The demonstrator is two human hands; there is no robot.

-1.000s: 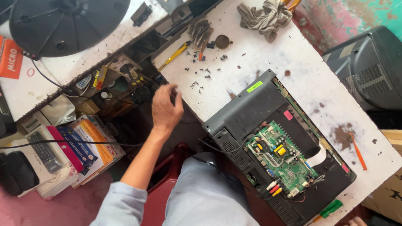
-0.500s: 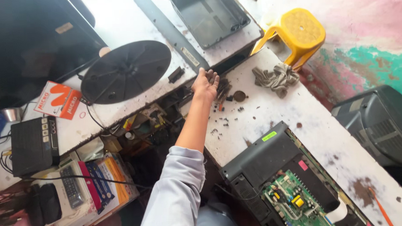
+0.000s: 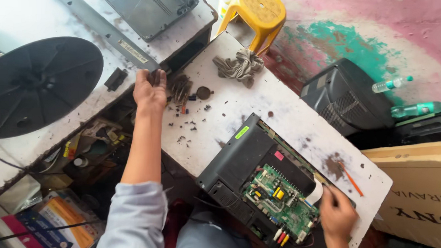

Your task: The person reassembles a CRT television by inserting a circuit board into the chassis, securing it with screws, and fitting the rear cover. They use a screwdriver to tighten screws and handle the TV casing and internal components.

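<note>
My left hand (image 3: 150,91) reaches far forward to the back edge of the white worktable (image 3: 259,100), fingers curled down into the gap beside a dark bristle brush (image 3: 180,88). What the fingers hold is hidden. My right hand (image 3: 337,216) rests at the near right end of an opened black TV chassis (image 3: 241,155). Its fingertips pinch the white ribbon cable (image 3: 315,193) next to the green circuit board (image 3: 278,203).
Small screws (image 3: 186,125) lie scattered near the brush, with a grey rag (image 3: 240,66) behind. A black round stand base (image 3: 38,84) and a long dark strip (image 3: 111,35) lie on the left bench. A yellow stool (image 3: 255,12), an old black TV (image 3: 346,97), two bottles and a cardboard box (image 3: 423,195) stand at the right.
My left arm has stretched forward from the cluttered shelf to the table's back edge by the brush. My right hand has come into view at the circuit board. The view has shifted.
</note>
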